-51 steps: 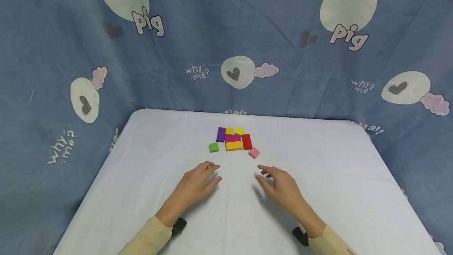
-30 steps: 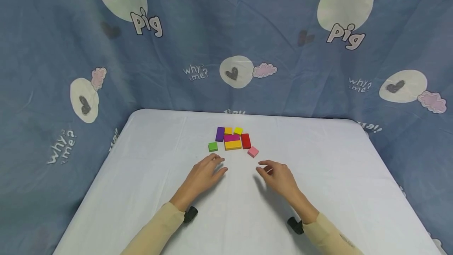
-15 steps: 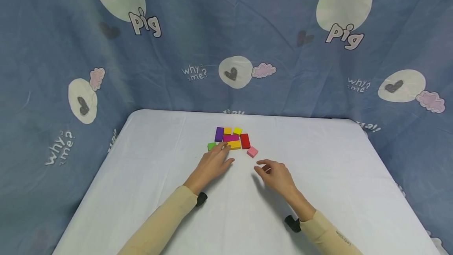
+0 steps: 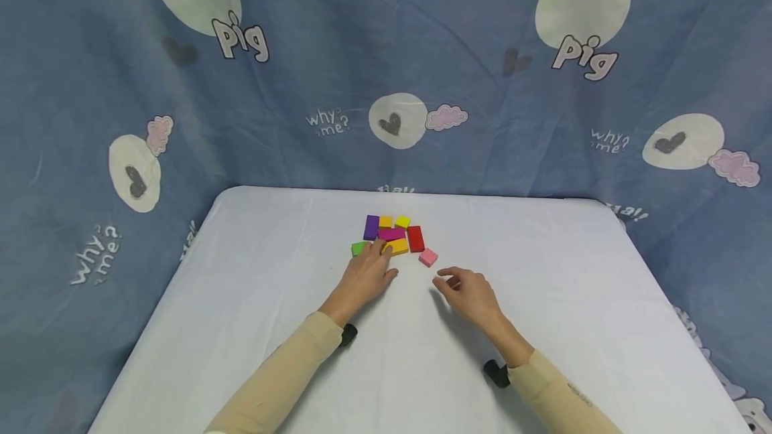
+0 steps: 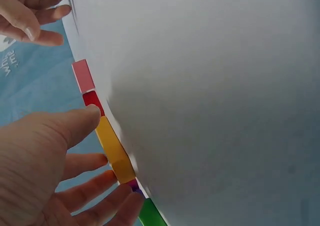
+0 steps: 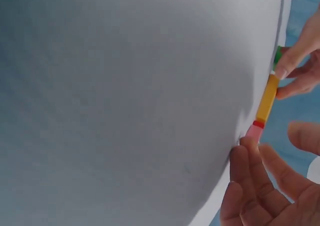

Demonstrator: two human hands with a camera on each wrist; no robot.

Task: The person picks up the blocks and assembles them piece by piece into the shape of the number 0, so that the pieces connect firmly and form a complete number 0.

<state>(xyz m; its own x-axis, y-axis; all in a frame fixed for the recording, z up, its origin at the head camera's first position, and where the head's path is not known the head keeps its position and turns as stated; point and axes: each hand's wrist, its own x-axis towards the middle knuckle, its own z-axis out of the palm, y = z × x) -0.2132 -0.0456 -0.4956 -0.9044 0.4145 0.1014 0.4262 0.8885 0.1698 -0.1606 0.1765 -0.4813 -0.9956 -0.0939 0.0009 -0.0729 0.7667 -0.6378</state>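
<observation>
My left hand reaches to the left end of a long orange-yellow block; its fingertips touch or hover just over that end. Its fingers partly cover a green block. In the left wrist view the thumb stands apart from the fingers, near the orange-yellow block. Behind this block lies a magenta block, with a purple block on the left and a red block on the right. My right hand hovers with loosely bent fingers and holds nothing. A pink block is nearest to it.
A small orange block and a small yellow block lie at the back of the group. White cloth covers the table. A blue printed curtain hangs behind and beside it.
My left hand has moved forward and right to the blocks, now covering part of the green one. The long orange-yellow block has turned slightly. My right hand has barely moved.
</observation>
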